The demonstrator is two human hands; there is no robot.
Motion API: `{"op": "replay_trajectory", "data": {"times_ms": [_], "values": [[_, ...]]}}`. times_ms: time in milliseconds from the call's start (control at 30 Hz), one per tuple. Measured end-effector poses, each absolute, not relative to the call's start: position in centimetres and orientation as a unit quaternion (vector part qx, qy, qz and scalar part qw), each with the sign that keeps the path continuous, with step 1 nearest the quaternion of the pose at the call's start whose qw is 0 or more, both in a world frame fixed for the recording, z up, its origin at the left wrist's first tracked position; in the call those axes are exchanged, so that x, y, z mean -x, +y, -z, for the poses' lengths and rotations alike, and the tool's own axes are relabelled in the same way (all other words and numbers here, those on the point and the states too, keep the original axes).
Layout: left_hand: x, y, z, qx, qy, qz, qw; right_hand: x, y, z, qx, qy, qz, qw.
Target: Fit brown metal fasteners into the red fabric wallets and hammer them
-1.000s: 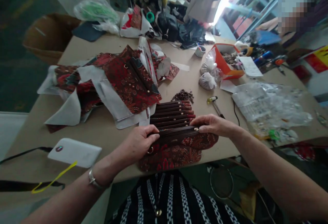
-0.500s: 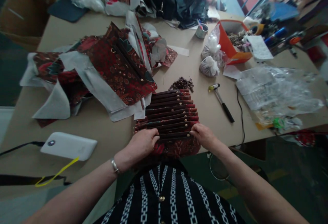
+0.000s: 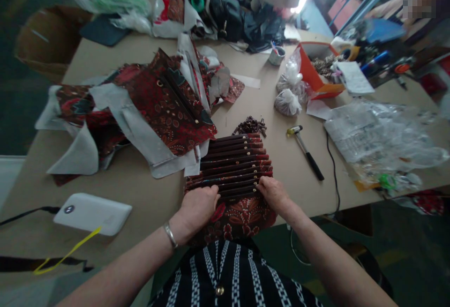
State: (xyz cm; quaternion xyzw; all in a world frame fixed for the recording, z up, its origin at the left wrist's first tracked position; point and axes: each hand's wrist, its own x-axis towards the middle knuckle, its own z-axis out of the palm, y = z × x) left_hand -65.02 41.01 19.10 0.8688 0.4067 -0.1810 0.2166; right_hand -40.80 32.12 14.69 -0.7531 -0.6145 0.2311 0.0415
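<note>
A row of brown-red zipped fabric pieces [image 3: 232, 164] is laid overlapping at six o'clock on the surface [image 3: 151, 199], seemingly so that each zip edge is left showing; the nearest zip edge appears to be pinched on its left by the left hand [image 3: 197, 208] and near its right end by the right hand [image 3: 276, 194], fingers curled in both, apparently to keep it straight; from the row, a heap of small dark parts [image 3: 250, 126] is set at one o'clock, just beside it; a hammer [image 3: 305, 151] is rested at three o'clock, its handle turned to five, perhaps for easy reach; printed pieces with pale backing [image 3: 168, 115] are heaped at ten o'clock.
</note>
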Motion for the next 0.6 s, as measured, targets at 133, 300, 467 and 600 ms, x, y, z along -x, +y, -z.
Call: {"op": "replay_trajectory", "data": {"times_ms": [133, 300, 467, 600], "values": [[64.6, 39.7, -19.4, -0.928, 0.34, 0.09, 0.12, 41.1, 32.4, -14.7, 0.748, -0.627, -0.211, 0.055], [64.5, 37.4, -16.6, -0.98, 0.169, -0.032, 0.096, 41.1, 31.6, -13.9, 0.745, -0.619, -0.238, 0.073], [65.5, 36.5, -13.4, -0.985, 0.139, -0.089, 0.058, 40.8, 34.2, -15.7, 0.726, -0.641, -0.248, 0.039], [65.6, 36.1, -12.2, -0.982, 0.153, -0.111, 0.022, 44.0, 43.2, -20.9, 0.653, -0.732, -0.184, 0.059]]}}
